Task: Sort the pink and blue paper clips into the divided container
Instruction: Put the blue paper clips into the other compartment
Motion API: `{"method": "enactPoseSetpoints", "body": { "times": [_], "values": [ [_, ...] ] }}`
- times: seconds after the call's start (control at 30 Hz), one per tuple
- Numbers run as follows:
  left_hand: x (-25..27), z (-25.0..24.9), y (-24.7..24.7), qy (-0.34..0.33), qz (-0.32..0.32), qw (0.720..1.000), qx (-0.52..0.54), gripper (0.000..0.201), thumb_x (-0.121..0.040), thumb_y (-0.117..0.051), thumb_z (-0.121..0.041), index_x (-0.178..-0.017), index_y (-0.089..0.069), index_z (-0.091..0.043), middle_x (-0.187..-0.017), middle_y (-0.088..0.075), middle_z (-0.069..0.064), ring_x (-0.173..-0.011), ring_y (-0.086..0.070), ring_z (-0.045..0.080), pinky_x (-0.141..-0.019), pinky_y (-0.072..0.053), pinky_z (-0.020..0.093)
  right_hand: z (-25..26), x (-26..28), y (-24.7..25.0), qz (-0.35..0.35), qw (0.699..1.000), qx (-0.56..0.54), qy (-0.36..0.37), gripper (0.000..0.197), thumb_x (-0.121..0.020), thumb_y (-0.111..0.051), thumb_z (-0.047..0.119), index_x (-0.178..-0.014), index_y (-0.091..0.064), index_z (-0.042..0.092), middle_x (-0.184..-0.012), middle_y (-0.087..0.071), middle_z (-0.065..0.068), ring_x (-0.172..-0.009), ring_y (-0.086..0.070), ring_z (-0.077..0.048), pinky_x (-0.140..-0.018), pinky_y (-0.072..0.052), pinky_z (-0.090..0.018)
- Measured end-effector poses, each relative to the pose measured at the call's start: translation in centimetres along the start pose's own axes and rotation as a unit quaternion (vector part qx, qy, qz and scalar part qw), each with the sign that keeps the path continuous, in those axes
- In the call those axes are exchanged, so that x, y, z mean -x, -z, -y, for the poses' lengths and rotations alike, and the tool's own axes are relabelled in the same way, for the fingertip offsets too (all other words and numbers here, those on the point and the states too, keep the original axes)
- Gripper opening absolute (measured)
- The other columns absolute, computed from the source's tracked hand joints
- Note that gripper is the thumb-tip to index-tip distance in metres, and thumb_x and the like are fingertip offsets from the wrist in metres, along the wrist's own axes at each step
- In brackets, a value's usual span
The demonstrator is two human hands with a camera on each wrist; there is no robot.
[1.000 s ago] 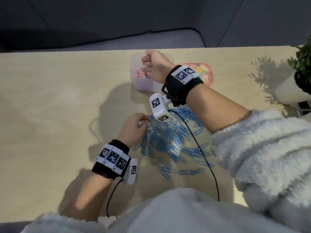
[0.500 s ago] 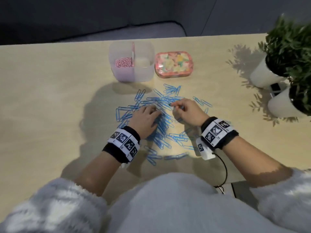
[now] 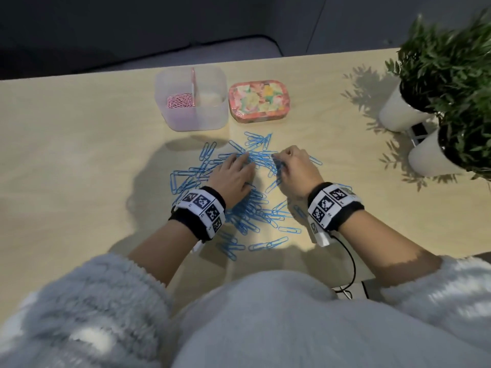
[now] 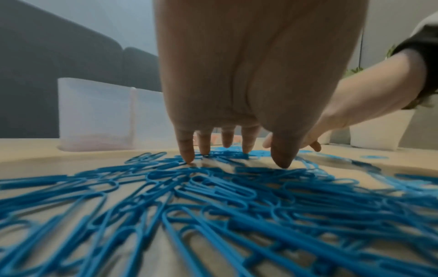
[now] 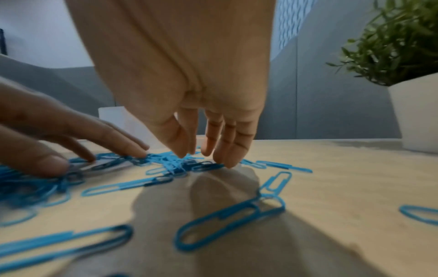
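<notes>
A loose heap of blue paper clips [image 3: 247, 208] lies spread on the wooden table in front of the clear divided container [image 3: 212, 118]. Pink clips [image 3: 179, 101] fill the container's left compartment; I see nothing in the right one. My left hand [image 3: 233, 173] rests on the heap, its straight fingers [image 4: 189, 157] and thumb tipped down onto the blue clips [image 4: 213, 196]. My right hand [image 3: 292, 166] is just to its right, with nearly straight fingertips [image 5: 227, 163] touching the blue clips [image 5: 170, 163] and the thumb close beside the forefinger. No clip is lifted.
A flowered pink tin [image 3: 257, 100] stands right of the container. Two white pots with green plants [image 3: 398, 110] [image 3: 430, 155] stand at the table's right end. A black cable [image 3: 348, 261] runs from my right wrist toward the near edge.
My right hand came back from over the container and dropped onto the blue heap beside the left hand. Since half a second ago both hands have slid slightly further away across the clips.
</notes>
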State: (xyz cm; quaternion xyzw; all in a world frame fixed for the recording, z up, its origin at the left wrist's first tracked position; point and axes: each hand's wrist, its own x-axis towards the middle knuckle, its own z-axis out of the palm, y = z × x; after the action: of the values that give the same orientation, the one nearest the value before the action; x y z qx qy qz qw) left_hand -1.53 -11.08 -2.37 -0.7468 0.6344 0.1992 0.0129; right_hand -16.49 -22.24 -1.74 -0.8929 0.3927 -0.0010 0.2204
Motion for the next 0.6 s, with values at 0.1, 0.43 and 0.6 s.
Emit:
{"method": "enactPoseSetpoints", "body": {
  "times": [0.1,0.43,0.6],
  "values": [
    [-0.4,-0.2,0.1,-0.015,-0.005,1.000,-0.017,0.055,-0.092,-0.045,-0.037,-0.141,-0.028,-0.019,-0.155,-0.019,0.004,-0.143,-0.015,0.027,-0.112,-0.027,0.045,0.4,0.5,-0.6,0.031,0.999,0.001,0.012,0.036,-0.082,-0.044,0.004,-0.111,-0.063,0.014,-0.114,-0.053,-0.013,-0.110,-0.045,-0.034,-0.088,-0.042,-0.036],
    [3.4,3.6,1.0,0.061,-0.100,0.985,0.125,0.040,-0.088,-0.054,-0.030,-0.126,-0.053,-0.018,-0.144,-0.032,0.016,-0.132,-0.030,0.036,-0.111,-0.026,0.044,-0.7,-4.4,1.7,-0.040,0.995,-0.062,-0.061,0.030,-0.086,-0.043,0.005,-0.108,-0.063,0.005,-0.113,-0.054,-0.023,-0.109,-0.050,-0.039,-0.091,-0.045,-0.044],
    [3.1,8.5,1.5,0.209,-0.096,0.965,0.128,0.047,-0.086,-0.056,-0.022,-0.131,-0.045,-0.011,-0.137,-0.036,0.019,-0.126,-0.034,0.038,-0.105,-0.033,0.046,2.1,-7.8,1.1,-0.018,0.999,-0.010,-0.036,0.029,-0.089,-0.041,0.009,-0.109,-0.061,0.001,-0.124,-0.048,-0.022,-0.117,-0.042,-0.037,-0.092,-0.044,-0.043]
  ]
}}
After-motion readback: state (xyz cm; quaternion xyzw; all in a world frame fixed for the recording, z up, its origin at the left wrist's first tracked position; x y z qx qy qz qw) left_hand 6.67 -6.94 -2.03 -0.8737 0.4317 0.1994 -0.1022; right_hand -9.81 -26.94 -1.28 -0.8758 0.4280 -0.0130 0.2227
